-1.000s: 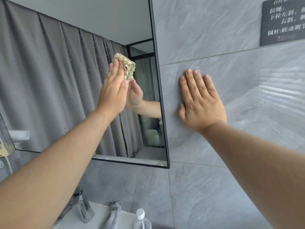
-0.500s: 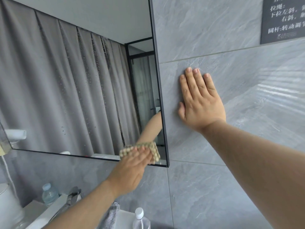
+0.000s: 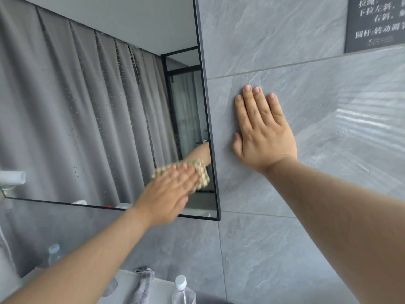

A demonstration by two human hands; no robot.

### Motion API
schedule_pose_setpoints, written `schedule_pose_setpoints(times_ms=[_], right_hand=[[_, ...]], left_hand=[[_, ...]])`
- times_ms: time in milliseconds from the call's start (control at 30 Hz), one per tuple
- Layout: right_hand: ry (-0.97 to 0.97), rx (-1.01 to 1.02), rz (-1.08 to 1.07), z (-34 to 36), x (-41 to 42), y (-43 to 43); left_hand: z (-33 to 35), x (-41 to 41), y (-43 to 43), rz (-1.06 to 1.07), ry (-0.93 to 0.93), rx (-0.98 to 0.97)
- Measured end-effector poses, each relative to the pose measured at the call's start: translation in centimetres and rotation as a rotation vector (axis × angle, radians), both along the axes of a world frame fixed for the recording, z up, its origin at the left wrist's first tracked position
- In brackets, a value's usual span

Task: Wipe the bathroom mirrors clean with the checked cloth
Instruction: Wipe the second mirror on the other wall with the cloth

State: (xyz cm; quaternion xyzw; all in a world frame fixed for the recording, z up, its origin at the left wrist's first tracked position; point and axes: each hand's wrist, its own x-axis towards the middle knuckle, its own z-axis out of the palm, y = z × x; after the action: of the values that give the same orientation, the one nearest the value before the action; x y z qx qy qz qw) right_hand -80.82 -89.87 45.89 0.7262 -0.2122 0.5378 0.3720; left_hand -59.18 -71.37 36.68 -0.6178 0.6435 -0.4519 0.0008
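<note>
A black-framed bathroom mirror (image 3: 98, 119) hangs on the grey tiled wall and reflects grey curtains; small water spots dot its glass. My left hand (image 3: 166, 194) presses the beige checked cloth (image 3: 202, 172) flat against the mirror near its lower right corner; the hand is blurred. Only the cloth's top and right edge show past my fingers. My right hand (image 3: 263, 132) lies flat with fingers spread on the wall tile just right of the mirror frame, holding nothing.
Below, on the white sink counter (image 3: 162, 290), stand a clear plastic bottle with a white cap (image 3: 183, 290) and a grey rolled cloth (image 3: 143, 284). Another bottle (image 3: 53, 254) stands at the left. A dark sign with white characters (image 3: 377, 23) is fixed at upper right.
My left hand swept the cloth from the mirror's upper middle down to the bottom edge, then a little back up near the lower right corner. My right hand stayed on the tile.
</note>
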Motion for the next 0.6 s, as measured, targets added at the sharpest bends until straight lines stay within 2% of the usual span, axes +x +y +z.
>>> schedule_pose_setpoints(times_ms=[167, 267, 367, 600], right_hand=[[0.002, 0.003, 0.001, 0.0, 0.0, 0.1], [0.0, -0.011, 0.001, 0.0, 0.0, 0.1], [0.004, -0.003, 0.011, 0.0, -0.1, 0.2], [0.011, 0.009, 0.019, -0.1, -0.1, 0.1]], left_hand=[[11.3, -1.8, -2.0, -0.013, 0.266, -0.243], [15.1, -2.8, -3.0, -0.076, 0.337, -0.369], [13.4, -3.8, -3.6, -0.106, 0.362, -0.404], [1.9, -4.9, -3.3, -0.149, 0.368, -0.293]])
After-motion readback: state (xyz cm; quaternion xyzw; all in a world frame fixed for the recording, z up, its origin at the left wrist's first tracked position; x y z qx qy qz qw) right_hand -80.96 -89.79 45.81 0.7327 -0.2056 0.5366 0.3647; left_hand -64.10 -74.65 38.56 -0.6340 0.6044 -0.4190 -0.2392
